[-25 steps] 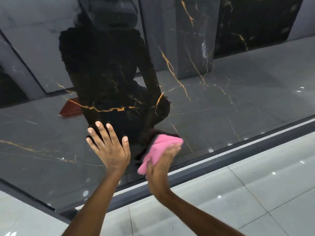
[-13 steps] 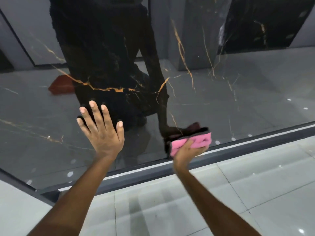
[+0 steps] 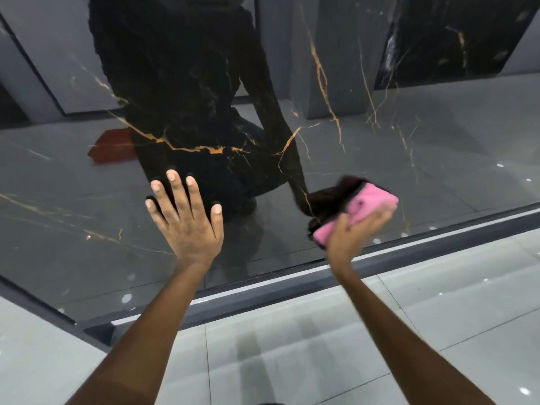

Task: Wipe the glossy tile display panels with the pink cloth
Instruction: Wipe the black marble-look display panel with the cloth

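A glossy black tile panel with gold veins point(image 3: 409, 159) fills the view. The left hand point(image 3: 187, 220) presses flat against it, fingers spread wide, likely bracing the body. The right hand point(image 3: 355, 233) grips a folded pink cloth point(image 3: 362, 210) against the panel near its lower edge, positioned for wiping along the dark bottom frame point(image 3: 292, 290).

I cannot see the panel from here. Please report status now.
Left hand flat on glossy panel. Right hand grips pink cloth, pressed low on panel. Nothing in the way.
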Demonstrator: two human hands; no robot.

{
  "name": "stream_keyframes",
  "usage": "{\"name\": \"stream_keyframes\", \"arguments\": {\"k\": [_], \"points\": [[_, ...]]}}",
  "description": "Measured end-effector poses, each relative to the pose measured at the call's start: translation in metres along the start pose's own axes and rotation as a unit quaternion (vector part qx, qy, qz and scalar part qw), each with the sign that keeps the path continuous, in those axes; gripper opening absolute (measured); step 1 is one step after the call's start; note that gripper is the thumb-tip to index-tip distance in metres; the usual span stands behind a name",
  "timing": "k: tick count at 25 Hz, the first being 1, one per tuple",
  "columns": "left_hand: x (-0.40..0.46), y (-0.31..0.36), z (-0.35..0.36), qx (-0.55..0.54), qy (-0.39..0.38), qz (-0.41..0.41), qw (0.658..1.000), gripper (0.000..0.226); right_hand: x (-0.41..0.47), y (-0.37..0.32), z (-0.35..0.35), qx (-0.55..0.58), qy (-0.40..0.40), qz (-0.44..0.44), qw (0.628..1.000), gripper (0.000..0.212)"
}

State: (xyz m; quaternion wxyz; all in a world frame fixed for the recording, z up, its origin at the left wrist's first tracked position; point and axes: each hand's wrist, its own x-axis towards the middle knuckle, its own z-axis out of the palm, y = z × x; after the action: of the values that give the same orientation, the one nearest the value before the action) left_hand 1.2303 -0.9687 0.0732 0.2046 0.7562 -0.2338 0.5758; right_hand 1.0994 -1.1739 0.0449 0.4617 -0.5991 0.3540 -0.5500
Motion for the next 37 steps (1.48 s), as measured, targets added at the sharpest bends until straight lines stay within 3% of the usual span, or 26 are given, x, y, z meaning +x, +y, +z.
{"name": "stream_keyframes", "arguments": {"k": [2, 4, 5, 6, 9, 10, 11, 12, 13, 15, 16, 17, 20, 21, 22, 24, 25, 27, 28, 29, 30, 31, 33, 35, 36, 37], "points": [[-0.001, 0.000, -0.001, -0.010, 0.008, -0.006, 1.000, 0.065, -0.056, -0.017, 0.020, -0.105, -0.123, -0.240, 0.957, 0.085], [0.001, 0.001, 0.000, -0.014, 0.011, -0.002, 1.000, 0.064, -0.056, -0.005, 0.021, -0.234, -0.204, -0.518, 0.797, 0.087], [0.003, 0.000, -0.001, -0.009, 0.003, 0.002, 1.000, 0.065, -0.030, -0.003, 0.013, -0.254, -0.205, -0.569, 0.755, 0.089], [0.004, 0.000, -0.004, -0.007, -0.007, 0.000, 1.000, 0.065, -0.003, -0.007, 0.003, -0.254, -0.188, -0.568, 0.760, 0.092], [0.011, 0.011, -0.022, -0.090, -0.052, -0.068, 0.992, 0.064, 0.050, -0.043, -0.021, -0.149, -0.088, -0.314, 0.934, 0.094], [0.020, 0.019, -0.031, -0.144, -0.058, -0.099, 0.983, 0.060, 0.052, -0.063, -0.018, -0.110, -0.061, -0.225, 0.966, 0.093], [0.037, 0.029, -0.041, -0.199, -0.051, -0.115, 0.972, 0.056, 0.050, -0.079, -0.013, -0.097, -0.047, -0.194, 0.975, 0.089], [0.065, 0.037, -0.053, -0.243, -0.037, -0.118, 0.962, 0.053, 0.044, -0.095, -0.007, -0.127, -0.043, -0.273, 0.953, 0.081], [0.103, 0.044, -0.064, -0.269, -0.019, -0.111, 0.956, 0.053, 0.036, -0.105, -0.002, -0.191, -0.060, -0.433, 0.879, 0.073], [0.195, 0.046, -0.086, -0.260, 0.013, -0.083, 0.962, 0.054, 0.050, -0.113, -0.001, -0.316, -0.173, -0.744, 0.563, 0.069], [0.238, 0.040, -0.094, -0.231, 0.024, -0.068, 0.970, 0.053, 0.072, -0.128, -0.006, -0.336, -0.203, -0.784, 0.480, 0.074], [0.275, 0.031, -0.101, -0.196, 0.032, -0.053, 0.979, 0.053, 0.100, -0.150, -0.012, -0.315, -0.191, -0.780, 0.506, 0.079], [0.315, 0.008, -0.102, -0.077, 0.011, -0.033, 0.996, 0.058, 0.181, -0.225, -0.028, -0.224, -0.017, -0.523, 0.822, 0.090], [0.311, 0.006, -0.098, -0.040, 0.004, -0.024, 0.999, 0.061, 0.189, -0.251, -0.035, -0.171, 0.028, -0.386, 0.906, 0.087], [0.305, 0.007, -0.093, -0.018, 0.000, -0.015, 1.000, 0.063, 0.183, -0.265, -0.029, -0.107, 0.046, -0.285, 0.952, 0.085], [0.300, 0.008, -0.088, -0.009, -0.003, -0.006, 1.000, 0.063, 0.139, -0.257, -0.005, -0.089, -0.002, -0.305, 0.948, 0.081], [0.301, 0.007, -0.088, -0.009, -0.004, -0.007, 1.000, 0.063, 0.104, -0.237, 0.007, -0.138, -0.065, -0.433, 0.888, 0.079], [0.303, 0.005, -0.090, -0.011, 0.005, -0.007, 1.000, 0.063, 0.064, -0.201, 0.010, -0.257, -0.189, -0.697, 0.642, 0.082], [0.302, 0.004, -0.089, -0.010, 0.009, -0.003, 1.000, 0.063, 0.075, -0.205, 0.009, -0.293, -0.207, -0.749, 0.557, 0.084], [0.301, 0.004, -0.089, -0.008, 0.011, 0.001, 1.000, 0.063, 0.100, -0.224, 0.008, -0.288, -0.180, -0.765, 0.548, 0.082], [0.300, 0.004, -0.088, -0.008, 0.013, 0.002, 1.000, 0.063, 0.126, -0.251, 0.008, -0.265, -0.136, -0.729, 0.616, 0.079], [0.300, 0.004, -0.087, -0.009, 0.015, 0.003, 1.000, 0.063, 0.150, -0.285, 0.005, -0.237, -0.085, -0.637, 0.728, 0.078], [0.300, 0.004, -0.085, -0.009, 0.017, 0.005, 1.000, 0.063, 0.194, -0.352, -0.012, -0.136, 0.023, -0.367, 0.920, 0.082], [0.300, 0.004, -0.085, -0.006, 0.020, 0.006, 1.000, 0.063, 0.185, -0.371, 0.000, -0.068, 0.032, -0.267, 0.961, 0.086], [0.301, 0.003, -0.085, -0.005, 0.020, 0.006, 1.000, 0.063, 0.164, -0.366, 0.013, -0.079, -0.024, -0.330, 0.941, 0.088], [0.301, 0.003, -0.085, -0.003, 0.019, 0.005, 1.000, 0.063, 0.136, -0.353, 0.023, -0.125, -0.107, -0.465, 0.870, 0.089]]}}
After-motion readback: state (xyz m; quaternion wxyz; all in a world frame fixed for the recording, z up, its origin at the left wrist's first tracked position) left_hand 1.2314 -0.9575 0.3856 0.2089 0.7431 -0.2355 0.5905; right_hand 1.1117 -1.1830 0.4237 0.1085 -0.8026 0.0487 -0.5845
